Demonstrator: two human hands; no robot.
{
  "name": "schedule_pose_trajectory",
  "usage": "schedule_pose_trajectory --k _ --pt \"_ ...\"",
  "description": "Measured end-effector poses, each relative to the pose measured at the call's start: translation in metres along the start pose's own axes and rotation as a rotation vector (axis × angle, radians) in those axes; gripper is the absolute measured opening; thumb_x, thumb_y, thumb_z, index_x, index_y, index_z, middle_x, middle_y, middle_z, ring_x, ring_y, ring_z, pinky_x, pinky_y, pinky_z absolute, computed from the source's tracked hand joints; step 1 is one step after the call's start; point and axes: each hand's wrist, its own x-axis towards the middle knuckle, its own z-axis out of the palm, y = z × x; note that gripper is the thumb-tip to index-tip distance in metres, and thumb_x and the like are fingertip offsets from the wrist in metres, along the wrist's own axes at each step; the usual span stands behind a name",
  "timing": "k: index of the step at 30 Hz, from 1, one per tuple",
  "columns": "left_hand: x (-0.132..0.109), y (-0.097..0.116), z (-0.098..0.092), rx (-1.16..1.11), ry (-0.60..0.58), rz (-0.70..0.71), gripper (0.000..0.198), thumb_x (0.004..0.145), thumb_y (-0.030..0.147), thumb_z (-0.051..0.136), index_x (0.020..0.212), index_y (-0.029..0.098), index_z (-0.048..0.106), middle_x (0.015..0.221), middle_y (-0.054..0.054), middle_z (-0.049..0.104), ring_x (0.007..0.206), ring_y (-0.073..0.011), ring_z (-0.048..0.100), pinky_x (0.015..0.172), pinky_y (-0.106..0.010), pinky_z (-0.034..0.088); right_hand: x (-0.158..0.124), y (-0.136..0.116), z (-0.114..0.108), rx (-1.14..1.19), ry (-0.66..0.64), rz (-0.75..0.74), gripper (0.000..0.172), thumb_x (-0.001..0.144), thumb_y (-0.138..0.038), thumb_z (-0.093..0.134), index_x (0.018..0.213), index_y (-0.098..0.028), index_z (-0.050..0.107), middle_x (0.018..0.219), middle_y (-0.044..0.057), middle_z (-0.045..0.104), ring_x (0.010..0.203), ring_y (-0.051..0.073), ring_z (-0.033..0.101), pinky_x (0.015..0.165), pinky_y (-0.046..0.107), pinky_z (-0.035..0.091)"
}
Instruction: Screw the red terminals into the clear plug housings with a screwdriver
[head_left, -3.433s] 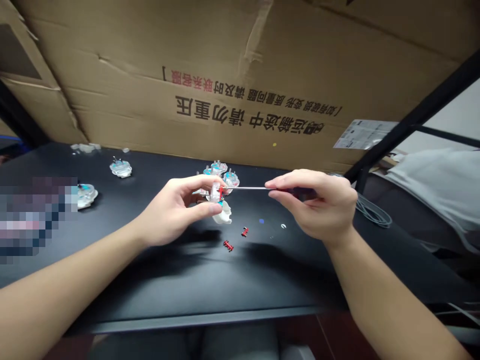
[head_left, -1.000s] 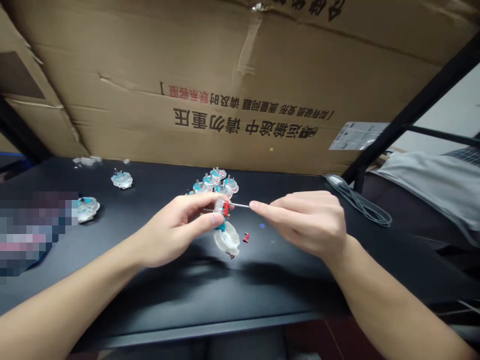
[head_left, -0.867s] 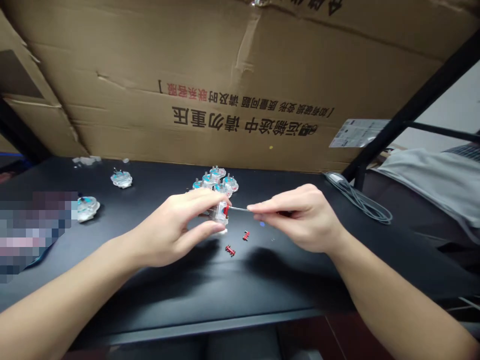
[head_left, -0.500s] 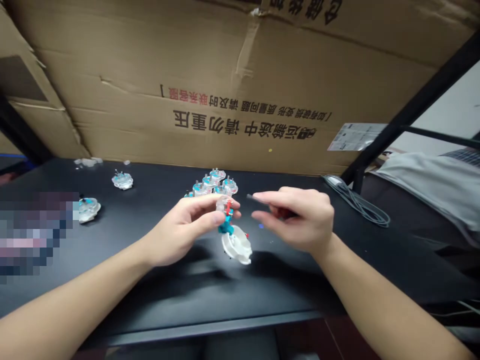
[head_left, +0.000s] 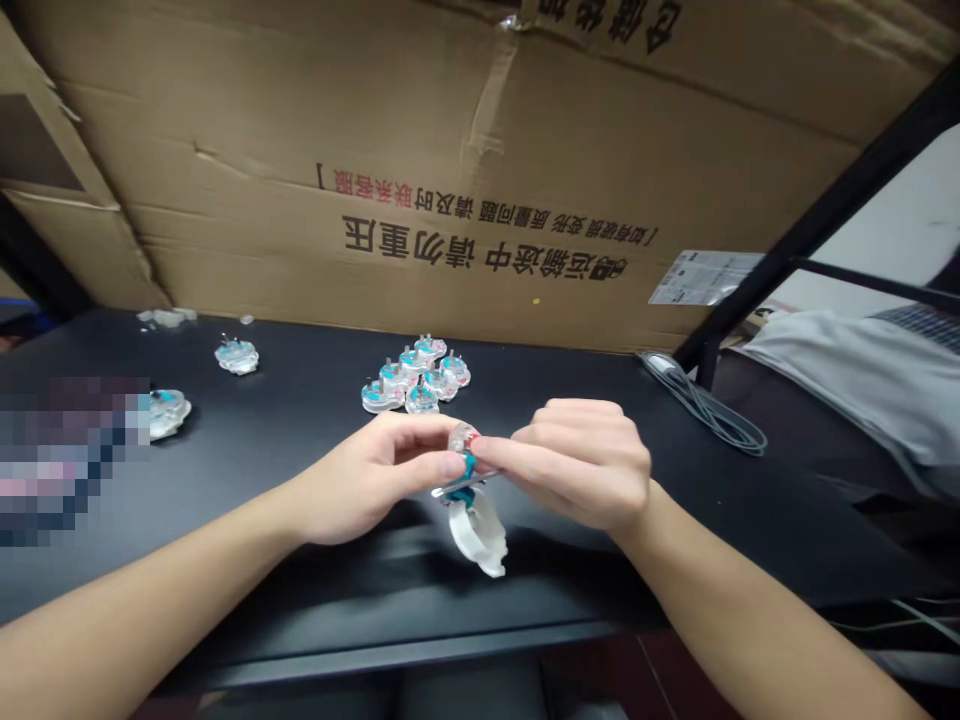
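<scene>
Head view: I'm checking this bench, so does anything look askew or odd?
Yes: on the cardboard panel, the printed lettering stands upside down. The white shell also looks askew, hanging tilted below the clear piece in the left hand.

Head camera, forward-down over hands (head_left: pixel 349 480)

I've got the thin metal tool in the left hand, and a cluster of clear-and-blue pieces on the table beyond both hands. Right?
Wrong hand: the head view shows the thin metal tool in the right hand; the left hand holds the white-shelled piece. The cluster is indeed on the table beyond both hands.
</scene>
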Motion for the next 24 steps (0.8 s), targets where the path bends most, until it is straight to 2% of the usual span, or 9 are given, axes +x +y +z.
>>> schedule_pose_trajectory --k 6,13,18,24 --pt "-0.001 0.0 0.002 -0.015 -0.016 -0.006 0.018 0.098 0.031 0.057 0.097 0.017 0.067 0.09 -0.001 0.059 0.085 -0.0143 0.053 0.08 -0.023 0.043 -0.001 -0.005 0.007 0.101 0.071 0.092 0.011 0.089 -0.011 0.066 0.097 -0.016 0.073 0.06 -0.002 0.069 0.047 0.007 0.057 0.049 0.023 0.042" --pt "-0.002 -0.001 0.003 -0.044 -0.033 -0.002 0.022 0.098 0.033 0.055 0.094 0.016 0.068 0.085 0.0 0.057 0.078 -0.0126 0.049 0.073 -0.022 0.043 -0.002 -0.006 0.01 0.208 0.103 0.145 0.016 0.089 -0.011 0.066 0.102 -0.018 0.071 0.064 -0.001 0.072 0.05 0.008 0.061 0.05 0.022 0.046" --pt "-0.001 0.0 0.004 -0.01 0.034 0.032 0.016 0.096 0.03 0.06 0.095 0.017 0.069 0.09 -0.001 0.062 0.085 -0.0146 0.056 0.079 -0.024 0.047 -0.001 -0.01 0.012 0.21 0.12 0.21 0.017 0.087 -0.01 0.067 0.1 -0.019 0.071 0.064 0.0 0.071 0.049 0.009 0.058 0.05 0.023 0.045" --pt "-0.003 0.002 0.006 -0.033 0.086 0.055 0.013 0.094 0.029 0.063 0.095 0.018 0.071 0.089 0.0 0.064 0.083 -0.0143 0.06 0.075 -0.022 0.05 0.0 -0.014 0.014 0.276 0.134 0.323 0.018 0.083 -0.006 0.071 0.094 -0.019 0.07 0.069 -0.001 0.073 0.049 0.008 0.054 0.051 0.022 0.047"
